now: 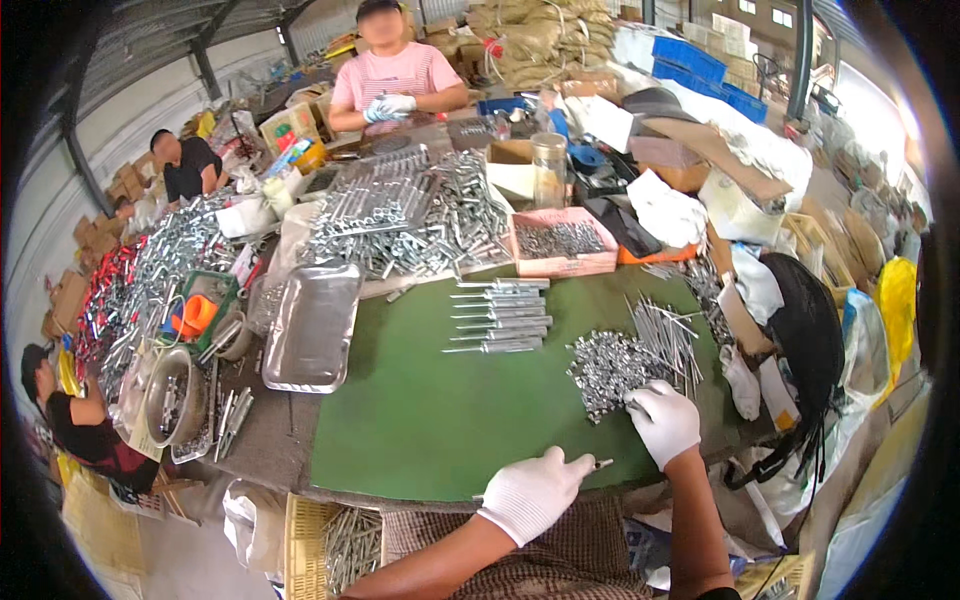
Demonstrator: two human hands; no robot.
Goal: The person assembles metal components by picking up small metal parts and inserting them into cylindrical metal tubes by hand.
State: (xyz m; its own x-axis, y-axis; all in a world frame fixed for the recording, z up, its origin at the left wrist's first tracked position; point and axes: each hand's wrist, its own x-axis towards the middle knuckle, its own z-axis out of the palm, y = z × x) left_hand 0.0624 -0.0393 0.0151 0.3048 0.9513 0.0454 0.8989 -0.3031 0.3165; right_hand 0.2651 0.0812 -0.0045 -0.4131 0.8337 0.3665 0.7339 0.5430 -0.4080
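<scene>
Right hand [664,425] at the metal pile [606,368]'s near edge, grip impossible to tell; left hand [535,497]'s grip clamped on a rod [603,463].

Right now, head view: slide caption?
Gloved left hand holding a slim rod, gloved right hand at small metal parts piled on a green mat.

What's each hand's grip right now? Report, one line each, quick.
Left hand: closed, holding a slim metal piece.
Right hand: fingers curled at the pile of small metal parts; cannot tell if holding any.
</scene>
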